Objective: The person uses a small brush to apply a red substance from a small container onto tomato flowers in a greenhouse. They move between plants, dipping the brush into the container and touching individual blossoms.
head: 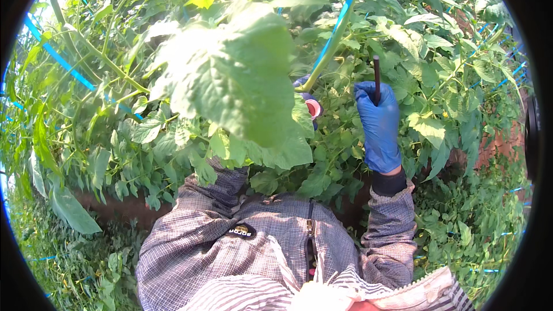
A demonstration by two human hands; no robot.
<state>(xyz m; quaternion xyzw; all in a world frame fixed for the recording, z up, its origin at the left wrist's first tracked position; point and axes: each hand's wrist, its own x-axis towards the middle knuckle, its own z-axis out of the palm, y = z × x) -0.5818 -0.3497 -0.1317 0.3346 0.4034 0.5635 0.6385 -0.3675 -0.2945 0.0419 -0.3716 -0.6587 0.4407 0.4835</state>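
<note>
My right hand (pixel 379 127), in a blue glove, is closed around a slim dark stick (pixel 376 75), which points up out of the fist. Most of my left hand (pixel 305 95) is hidden behind a big blurred tomato leaf (pixel 242 69); only bits of its blue-gloved fingers show. Those fingers hold a small cup with a pink inside (pixel 312 109), its mouth turned towards me. Just above them, a thick green tomato stem (pixel 330 58) rises beside a blue twine (pixel 339 17). The stem's lower end meets the left fingers.
Dense tomato foliage (pixel 423 60) surrounds both hands. At the left, another blue twine (pixel 65 62) runs slantwise past a branching stem (pixel 112 65). Reddish-brown soil (pixel 497 151) shows between the plants on the right. More low plants (pixel 466 224) grow beside me.
</note>
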